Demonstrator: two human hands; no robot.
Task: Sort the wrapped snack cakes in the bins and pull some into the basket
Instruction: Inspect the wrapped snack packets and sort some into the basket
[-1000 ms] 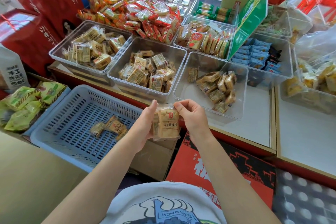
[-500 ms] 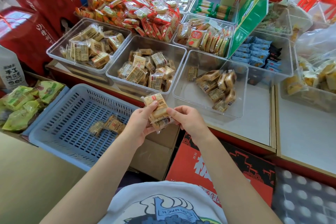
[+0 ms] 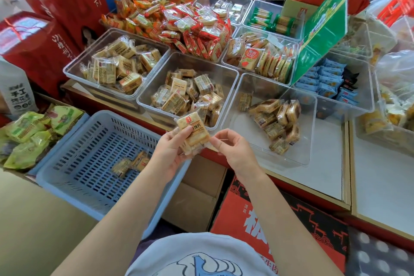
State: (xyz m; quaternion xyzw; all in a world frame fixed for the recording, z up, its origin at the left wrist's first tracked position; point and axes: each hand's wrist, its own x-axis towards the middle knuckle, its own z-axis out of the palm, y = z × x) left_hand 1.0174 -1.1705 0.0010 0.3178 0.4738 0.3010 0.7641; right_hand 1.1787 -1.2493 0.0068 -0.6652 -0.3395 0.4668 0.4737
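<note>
A wrapped snack cake (image 3: 193,129) in clear film is held tilted, just in front of the middle clear bin (image 3: 230,76). My left hand (image 3: 173,152) grips it from the left and below. My right hand (image 3: 233,149) pinches the wrapper's lower right edge. The blue slotted basket (image 3: 74,154) lies to the lower left with a few wrapped cakes (image 3: 132,163) in it. More wrapped cakes fill the left clear bin (image 3: 74,63), the middle one, and the right clear bin (image 3: 312,123).
Heaps of red and orange snack packs (image 3: 190,27) lie behind the bins. A green sign (image 3: 322,29) leans at the right. Red boxes (image 3: 40,36) stand at the left, green packets (image 3: 29,134) beside the basket, a red carton (image 3: 280,219) below the counter.
The cake was turned from hanging flat to tilted up and leftwards. Both hands rose a little towards the middle bin.
</note>
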